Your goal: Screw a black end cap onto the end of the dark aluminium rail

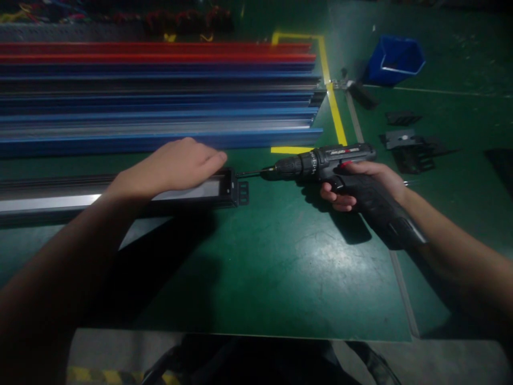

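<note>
My left hand (182, 163) lies flat on top of a long black channel (120, 193) near its right end, fingers together and stretched forward. A black end bracket (239, 191) caps that end. My right hand (360, 184) grips a black cordless drill (340, 166) by the handle. The drill points left, and its bit (251, 172) reaches the end bracket.
Long blue, dark and red metal profiles (160, 96) are stacked behind the channel. A blue bin (395, 60) stands at the back right. Black metal parts (409, 144) lie on the green surface at right. Yellow tape lines (332, 101) mark the floor.
</note>
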The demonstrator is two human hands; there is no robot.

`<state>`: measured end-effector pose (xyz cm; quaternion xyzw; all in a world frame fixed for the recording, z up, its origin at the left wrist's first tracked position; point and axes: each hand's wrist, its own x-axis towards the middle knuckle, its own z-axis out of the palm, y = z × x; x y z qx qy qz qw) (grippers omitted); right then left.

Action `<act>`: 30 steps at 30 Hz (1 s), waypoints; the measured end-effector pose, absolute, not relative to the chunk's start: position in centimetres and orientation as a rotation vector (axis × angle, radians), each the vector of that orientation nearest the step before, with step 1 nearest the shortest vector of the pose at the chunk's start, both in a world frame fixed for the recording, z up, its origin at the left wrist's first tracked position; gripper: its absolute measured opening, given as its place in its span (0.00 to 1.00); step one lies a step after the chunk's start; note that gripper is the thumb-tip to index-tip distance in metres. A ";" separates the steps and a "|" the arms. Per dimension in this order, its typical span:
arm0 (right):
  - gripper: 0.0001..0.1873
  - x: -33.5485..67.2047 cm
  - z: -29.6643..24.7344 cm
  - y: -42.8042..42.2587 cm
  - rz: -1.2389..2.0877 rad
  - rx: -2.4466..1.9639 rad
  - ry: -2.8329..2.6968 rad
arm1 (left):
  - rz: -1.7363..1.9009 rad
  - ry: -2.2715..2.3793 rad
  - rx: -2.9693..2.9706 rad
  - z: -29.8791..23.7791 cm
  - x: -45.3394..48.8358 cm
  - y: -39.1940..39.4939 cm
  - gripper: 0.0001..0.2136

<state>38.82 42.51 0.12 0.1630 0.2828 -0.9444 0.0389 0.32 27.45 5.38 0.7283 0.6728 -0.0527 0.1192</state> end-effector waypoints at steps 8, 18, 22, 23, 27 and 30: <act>0.22 38.8 0.3 42.4 -2.885 0.552 0.866 | -0.149 1.964 2.139 5.1 0.1 27.5 0.29; 0.22 38.9 0.1 42.5 -2.889 0.553 0.883 | -0.116 1.952 2.156 5.0 0.1 27.5 0.28; 0.21 38.9 0.2 42.4 -2.887 0.564 0.900 | -0.122 1.951 2.130 5.1 0.2 27.5 0.28; 0.21 38.9 0.2 42.4 -2.888 0.564 0.900 | -0.135 1.958 2.124 5.2 0.2 27.5 0.28; 0.21 38.9 0.3 42.5 -2.881 0.534 0.898 | -0.189 1.969 2.124 5.2 0.2 27.5 0.29; 0.21 38.8 0.2 42.6 -2.880 0.528 0.898 | -0.188 1.971 2.125 5.3 0.4 27.5 0.29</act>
